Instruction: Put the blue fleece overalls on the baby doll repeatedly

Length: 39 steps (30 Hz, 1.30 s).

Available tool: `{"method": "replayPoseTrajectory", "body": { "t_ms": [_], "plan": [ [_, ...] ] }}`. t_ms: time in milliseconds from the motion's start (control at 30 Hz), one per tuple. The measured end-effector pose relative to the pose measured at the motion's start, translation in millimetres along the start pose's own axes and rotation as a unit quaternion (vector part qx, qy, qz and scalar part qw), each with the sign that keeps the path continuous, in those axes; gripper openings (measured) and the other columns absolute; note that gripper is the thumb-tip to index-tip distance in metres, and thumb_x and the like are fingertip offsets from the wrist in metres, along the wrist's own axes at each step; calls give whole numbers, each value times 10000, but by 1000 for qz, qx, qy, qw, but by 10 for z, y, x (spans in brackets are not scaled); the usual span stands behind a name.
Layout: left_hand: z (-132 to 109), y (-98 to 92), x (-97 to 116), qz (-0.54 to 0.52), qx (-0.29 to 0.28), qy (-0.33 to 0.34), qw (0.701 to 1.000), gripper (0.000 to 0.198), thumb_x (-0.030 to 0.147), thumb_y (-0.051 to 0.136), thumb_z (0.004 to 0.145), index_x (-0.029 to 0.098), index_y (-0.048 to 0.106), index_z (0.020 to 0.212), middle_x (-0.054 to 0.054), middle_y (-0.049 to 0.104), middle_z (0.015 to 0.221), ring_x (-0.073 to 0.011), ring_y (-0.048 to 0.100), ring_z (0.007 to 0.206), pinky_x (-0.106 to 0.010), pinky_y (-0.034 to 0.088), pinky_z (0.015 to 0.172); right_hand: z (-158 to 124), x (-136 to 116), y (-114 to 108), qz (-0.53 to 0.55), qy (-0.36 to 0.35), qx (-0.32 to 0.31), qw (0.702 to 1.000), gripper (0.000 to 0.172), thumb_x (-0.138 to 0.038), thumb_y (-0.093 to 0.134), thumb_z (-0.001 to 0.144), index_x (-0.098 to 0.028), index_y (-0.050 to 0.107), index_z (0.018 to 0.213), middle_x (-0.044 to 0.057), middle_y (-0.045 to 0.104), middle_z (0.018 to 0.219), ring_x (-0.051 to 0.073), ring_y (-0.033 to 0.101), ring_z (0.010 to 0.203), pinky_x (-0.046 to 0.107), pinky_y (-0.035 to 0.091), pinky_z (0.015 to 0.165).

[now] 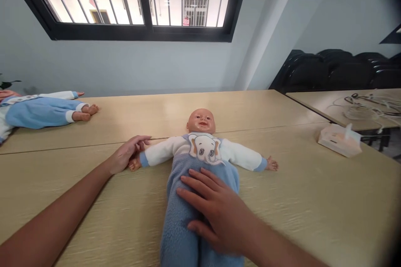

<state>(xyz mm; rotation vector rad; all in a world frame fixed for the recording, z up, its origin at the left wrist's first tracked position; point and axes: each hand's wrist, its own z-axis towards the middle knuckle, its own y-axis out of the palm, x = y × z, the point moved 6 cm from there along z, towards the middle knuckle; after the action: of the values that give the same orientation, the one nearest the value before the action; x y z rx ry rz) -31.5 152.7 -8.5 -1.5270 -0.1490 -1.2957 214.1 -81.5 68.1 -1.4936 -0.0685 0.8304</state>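
A baby doll [184,212] lies on its back on the wooden table, head away from me and both arms spread wide. It wears blue fleece trousers and a white-sleeved top with an elephant face on the chest. My right hand [216,208] rests flat on the doll's belly, fingers stretched out and slightly apart. At the doll's outstretched arm on the left, my left hand [128,154] curls its bent fingers and thumb around the small hand and cuff. Part of that grip is hidden. The doll's feet lie outside the view.
Another doll [40,110] in similar clothes lies at the far left. A tissue box [340,139] stands near the table's right edge. Coiled cables [376,106] cover a second table behind it. Stacked black chairs [338,69] stand at the back right, and a barred window [144,0] is ahead.
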Motion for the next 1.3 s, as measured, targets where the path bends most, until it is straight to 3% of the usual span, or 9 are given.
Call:
{"method": "replayPoseTrajectory", "body": {
  "t_ms": [100, 167, 267, 400, 567, 667, 800, 1000, 1300],
  "plan": [
    [32, -48, -137, -94, 47, -15, 994, 785, 738, 162, 994, 200, 537, 1427, -70, 575, 1027, -154, 471, 697, -301, 468, 648, 51, 13, 36, -21, 21, 23, 999, 583, -511, 545, 1014, -274, 501, 1544, 63, 451, 1643, 307, 317, 1564, 566, 224, 1303],
    [46, -46, -171, -111, 48, -25, 992, 783, 751, 194, 989, 190, 538, 1413, -62, 557, 1021, -147, 461, 693, -292, 458, 649, 94, 36, 45, -35, 40, 41, 998, 587, -488, 555, 1010, -269, 490, 1551, 64, 458, 1638, 306, 329, 1558, 567, 239, 1300],
    [55, -40, -113, -62, 36, -22, 997, 776, 756, 252, 985, 165, 565, 1379, -75, 594, 1020, -176, 531, 785, -294, 469, 713, 178, 119, 30, -57, 86, 78, 992, 590, -473, 539, 1017, -249, 480, 1560, 80, 457, 1637, 306, 343, 1550, 566, 248, 1298],
    [39, -85, -22, 14, 48, -2, 999, 680, 680, 294, 1022, 162, 597, 1342, -108, 645, 1167, -232, 587, 1005, -318, 491, 861, 320, 303, -13, -85, 140, 130, 978, 590, -479, 528, 1017, -209, 500, 1541, 114, 446, 1639, 322, 343, 1546, 570, 266, 1286],
    [29, -117, -141, 36, 71, -28, 996, 564, 590, 340, 1045, 185, 559, 1371, -111, 631, 1265, -242, 611, 1071, -344, 520, 906, 481, 670, -114, -127, 192, 172, 958, 577, -477, 517, 1016, -187, 515, 1515, 134, 488, 1602, 341, 369, 1525, 571, 262, 1271],
    [46, -87, -144, 57, 63, -4, 996, 465, 576, 457, 1018, 226, 624, 1275, -98, 621, 1332, -266, 584, 1214, -347, 527, 946, 551, 947, -211, -160, 234, 188, 940, 573, -468, 502, 1023, -167, 517, 1510, 143, 498, 1591, 336, 373, 1516, 530, 241, 1273],
    [59, -37, -117, 91, 38, 28, 995, 384, 560, 501, 1010, 258, 703, 1135, -76, 642, 1315, -259, 605, 1225, -347, 545, 933, 623, 1386, -392, -195, 279, 192, 921, 553, -458, 465, 1037, -152, 529, 1494, 152, 518, 1569, 322, 387, 1498, 488, 219, 1266],
    [62, 0, -179, 119, 10, 46, 992, 349, 533, 495, 1022, 269, 708, 1108, -64, 677, 1285, -243, 629, 1213, -375, 527, 1025, 601, 2216, -801, -231, 341, 184, 893, 555, -458, 409, 1051, -122, 530, 1476, 166, 516, 1563, 326, 399, 1473, 474, 230, 1241],
    [51, 37, -267, 133, -41, 19, 990, 280, 497, 510, 1007, 318, 699, 1112, -15, 701, 1288, -235, 650, 1212, -336, 551, 1020, 425, 3361, -1429, -258, 376, 181, 871, 520, -438, 398, 1041, -106, 574, 1400, 185, 584, 1482, 322, 483, 1376, 454, 309, 1177]
  ]
}}
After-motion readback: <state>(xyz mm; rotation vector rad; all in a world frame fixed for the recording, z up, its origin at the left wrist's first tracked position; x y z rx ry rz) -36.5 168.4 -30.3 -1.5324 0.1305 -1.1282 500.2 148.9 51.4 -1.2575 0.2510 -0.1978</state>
